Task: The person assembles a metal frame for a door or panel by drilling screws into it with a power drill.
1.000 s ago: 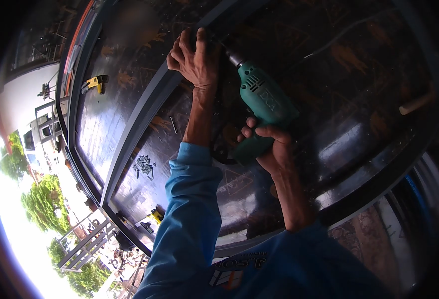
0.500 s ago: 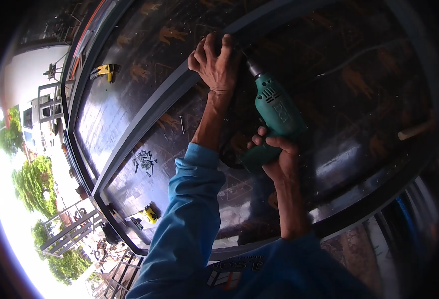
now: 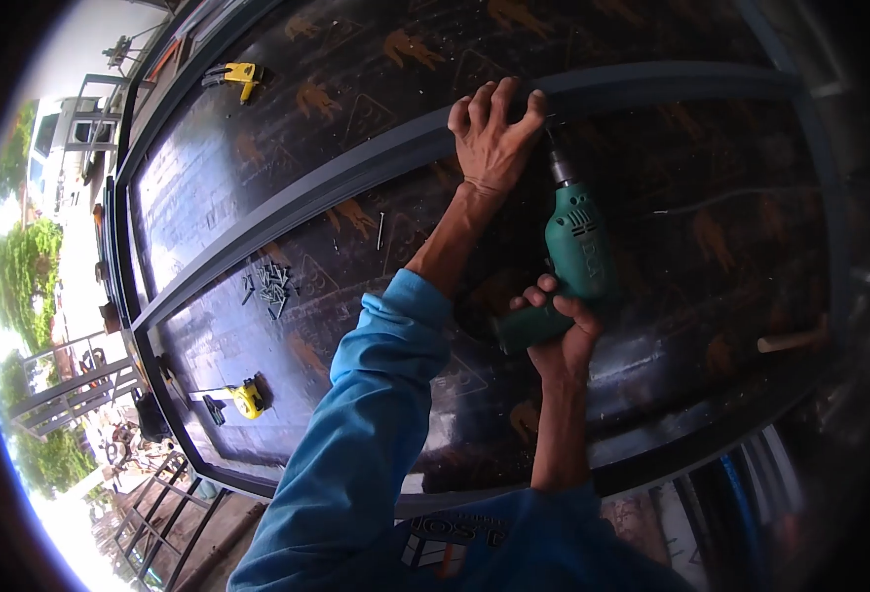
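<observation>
My right hand (image 3: 563, 333) is wrapped around the handle of a green power drill (image 3: 581, 242). The drill's silver chuck (image 3: 561, 170) points away from me, and its bit reaches the near side of a long grey metal bar (image 3: 395, 146). Just left of the bit, my left hand (image 3: 494, 138) grips that bar with its fingers curled over the top. The bar crosses a dark panel (image 3: 435, 395) with orange-brown printed marks. Whether the bit has entered the metal is too small to tell.
A pile of screws (image 3: 273, 284) lies on the panel, with a longer thin metal piece (image 3: 380, 230) nearby. A yellow tape measure (image 3: 248, 398) sits near the left edge, a yellow clamp-like tool (image 3: 239, 77) beyond the bar. At right lies a wooden stick (image 3: 790, 341). Grey frame bars edge the panel.
My view has shifted, so the bar, tools and screws sit differently in the picture. Both hands keep their holds on the bar and the drill, whose bit stays by the bar.
</observation>
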Action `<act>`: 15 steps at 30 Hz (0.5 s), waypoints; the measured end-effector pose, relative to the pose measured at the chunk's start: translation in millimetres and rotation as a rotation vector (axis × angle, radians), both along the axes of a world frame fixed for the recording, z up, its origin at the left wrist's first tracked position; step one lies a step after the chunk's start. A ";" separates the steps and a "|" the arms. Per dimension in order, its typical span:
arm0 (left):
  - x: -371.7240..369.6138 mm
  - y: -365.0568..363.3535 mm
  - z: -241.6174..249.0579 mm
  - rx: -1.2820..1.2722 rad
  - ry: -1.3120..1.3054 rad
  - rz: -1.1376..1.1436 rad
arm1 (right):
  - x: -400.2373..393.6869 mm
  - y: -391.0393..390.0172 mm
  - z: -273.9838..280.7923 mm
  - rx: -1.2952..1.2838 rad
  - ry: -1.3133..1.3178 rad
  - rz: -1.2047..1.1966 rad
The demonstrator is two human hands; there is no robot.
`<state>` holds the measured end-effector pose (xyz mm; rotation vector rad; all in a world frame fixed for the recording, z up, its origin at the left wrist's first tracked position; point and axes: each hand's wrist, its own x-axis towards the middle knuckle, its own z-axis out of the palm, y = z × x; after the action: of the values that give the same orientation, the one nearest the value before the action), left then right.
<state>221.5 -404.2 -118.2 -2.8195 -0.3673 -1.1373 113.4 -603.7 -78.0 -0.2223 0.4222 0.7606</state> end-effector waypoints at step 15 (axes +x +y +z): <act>-1.1 -1.4 4.0 -0.094 0.026 -0.064 | 1.6 2.0 6.3 -0.113 -0.023 -0.005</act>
<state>220.4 -405.6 -114.2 -2.9445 -0.3396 -1.1229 115.0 -601.6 -71.7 -0.3354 0.4444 0.7298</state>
